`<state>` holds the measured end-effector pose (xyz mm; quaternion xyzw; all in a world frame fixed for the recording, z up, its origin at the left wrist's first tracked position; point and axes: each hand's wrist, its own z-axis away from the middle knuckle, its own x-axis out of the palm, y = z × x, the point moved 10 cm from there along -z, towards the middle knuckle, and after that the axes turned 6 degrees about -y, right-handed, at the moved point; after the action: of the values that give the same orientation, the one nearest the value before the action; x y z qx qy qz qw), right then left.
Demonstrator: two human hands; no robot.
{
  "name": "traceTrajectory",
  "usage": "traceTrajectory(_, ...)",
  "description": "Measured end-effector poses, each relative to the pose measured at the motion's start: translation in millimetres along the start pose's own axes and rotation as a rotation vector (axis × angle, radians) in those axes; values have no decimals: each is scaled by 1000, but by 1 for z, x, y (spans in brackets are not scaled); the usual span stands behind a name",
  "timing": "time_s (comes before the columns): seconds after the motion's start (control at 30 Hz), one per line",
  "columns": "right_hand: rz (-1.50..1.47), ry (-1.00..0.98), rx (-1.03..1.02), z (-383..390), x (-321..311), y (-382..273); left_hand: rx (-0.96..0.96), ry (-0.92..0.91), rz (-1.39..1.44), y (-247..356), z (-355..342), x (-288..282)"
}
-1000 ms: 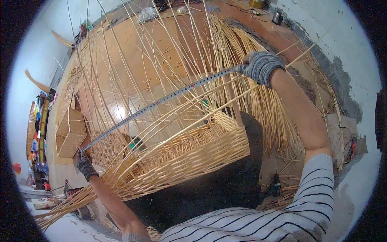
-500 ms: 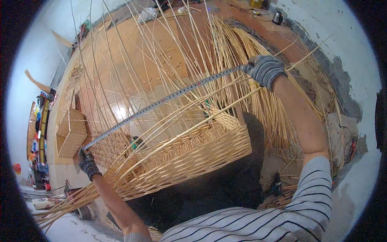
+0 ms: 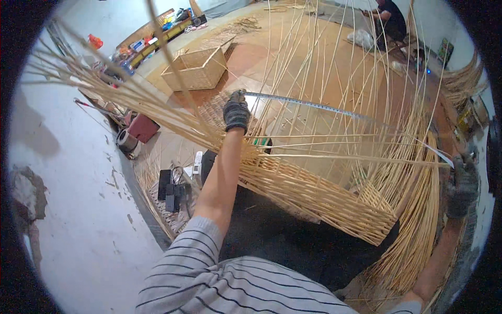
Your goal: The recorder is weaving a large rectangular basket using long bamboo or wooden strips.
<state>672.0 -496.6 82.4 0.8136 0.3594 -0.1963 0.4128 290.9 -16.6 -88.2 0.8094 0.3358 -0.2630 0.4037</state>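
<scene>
A tape measure [image 3: 308,103] stretches out between my two gloved hands, above a partly woven wicker basket [image 3: 324,196]. Pinched in my left hand [image 3: 236,114] is one end of its blade. At the far right, my right hand [image 3: 462,187] grips the other end; whether the case is in that palm I cannot see. The basket lies across my dark-covered lap, its wall tilted toward me. Tall upright willow rods [image 3: 334,63] rise from its far side, while a bundle of loose rod ends [image 3: 104,94] sticks out at its left.
A finished-looking rectangular wicker box [image 3: 201,70] stands on the floor ahead. Many willow rods [image 3: 413,230] lie heaped at right. A co-worker [image 3: 389,23] sits far off at upper right. Beside my left arm are a white remote control [image 3: 197,162] and dark boxes [image 3: 175,191]; a wall [image 3: 78,209] bounds the left.
The view has swung leftward, bringing in the left wall and the co-worker. Both hands still hold the tape, the right one now lower at the picture's right edge.
</scene>
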Motion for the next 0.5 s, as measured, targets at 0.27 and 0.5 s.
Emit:
traceTrajectory(0.27,-1122,-1047,795,168,51,-43,373,161,258,88,127,-75)
traceTrajectory(0.5,-1208,-1132,1128,447,81,-106,-219,28,442,-97,154,-110)
